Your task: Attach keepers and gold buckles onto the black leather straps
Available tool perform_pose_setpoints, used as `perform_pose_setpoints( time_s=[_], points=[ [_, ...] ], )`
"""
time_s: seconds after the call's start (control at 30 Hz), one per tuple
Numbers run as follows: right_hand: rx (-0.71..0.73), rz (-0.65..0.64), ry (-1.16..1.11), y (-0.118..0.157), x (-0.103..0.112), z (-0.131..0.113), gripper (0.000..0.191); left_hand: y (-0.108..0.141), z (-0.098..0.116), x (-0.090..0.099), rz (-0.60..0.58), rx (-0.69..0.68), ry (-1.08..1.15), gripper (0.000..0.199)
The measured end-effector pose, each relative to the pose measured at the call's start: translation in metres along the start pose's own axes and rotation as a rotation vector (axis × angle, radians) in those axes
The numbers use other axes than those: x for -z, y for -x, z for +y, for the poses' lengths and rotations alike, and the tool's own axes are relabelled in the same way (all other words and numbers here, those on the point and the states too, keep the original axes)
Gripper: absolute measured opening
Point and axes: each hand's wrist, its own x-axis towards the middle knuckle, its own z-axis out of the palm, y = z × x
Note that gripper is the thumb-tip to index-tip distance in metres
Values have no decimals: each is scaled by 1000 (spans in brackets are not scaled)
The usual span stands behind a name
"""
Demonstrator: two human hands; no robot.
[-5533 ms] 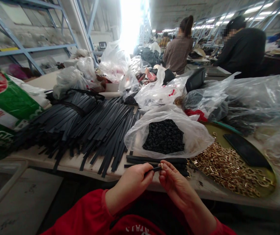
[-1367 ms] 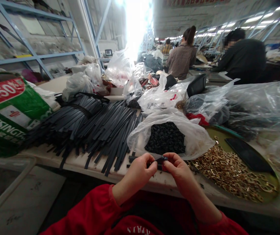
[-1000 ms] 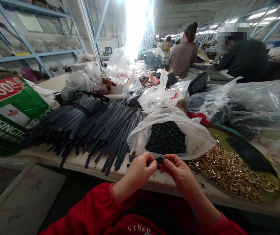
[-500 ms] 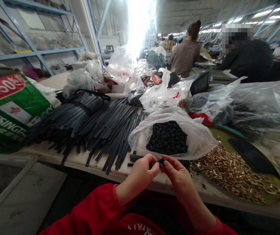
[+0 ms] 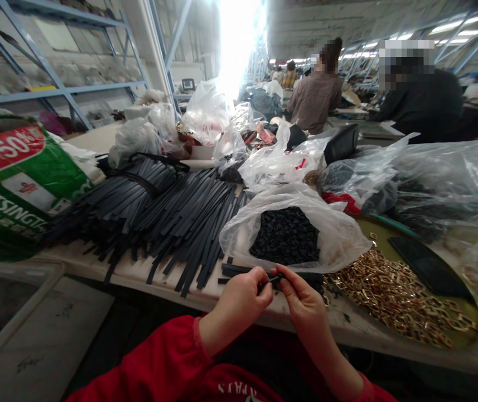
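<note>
A small black strap piece [image 5: 270,280] is pinched between the fingertips of both my hands. My left hand [image 5: 245,298] is closed on its left part, and my right hand [image 5: 303,298] grips the end with thumb and forefinger. Fingers cover much of the piece. Just beyond my hands stands an open clear plastic bag [image 5: 239,229] holding small black loops [image 5: 286,237]. Several black strips [image 5: 232,269] lie by my left hand, partly hidden. Right of my right hand, gold metal buckles [image 5: 389,296] are heaped on an olive-coloured oval tray [image 5: 464,332].
Many long black straps [image 5: 188,218] spread over the table's left half, some overhanging the edge. A black phone-like slab [image 5: 429,267] rests on the tray. A green and red bag [image 5: 17,195] stands far left, above a plastic bin [image 5: 50,273]. Two people sit working beyond the table.
The right fingertips have shifted slightly around the strap piece, which now shows as a thinner edge. Both hands stay almost in the same place.
</note>
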Motion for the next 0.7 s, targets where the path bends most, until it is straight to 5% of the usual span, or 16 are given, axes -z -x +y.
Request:
perform_pose_setpoints(
  time_s=[0.13,0.3,0.47,0.7],
  points=[
    [128,-63,109,2,3,5,24,-1,0,-2,-22,-15,-13,10],
    [-124,-58,-120,-4,11,-3,27,-3,5,2,-137,30,182,17],
    [-323,-181,-318,-5,13,-10,29,-2,5,5,-178,85,324,19],
    [-403,-193,-423,2,10,-6,27,5,0,13,-293,58,419,28]
  ],
)
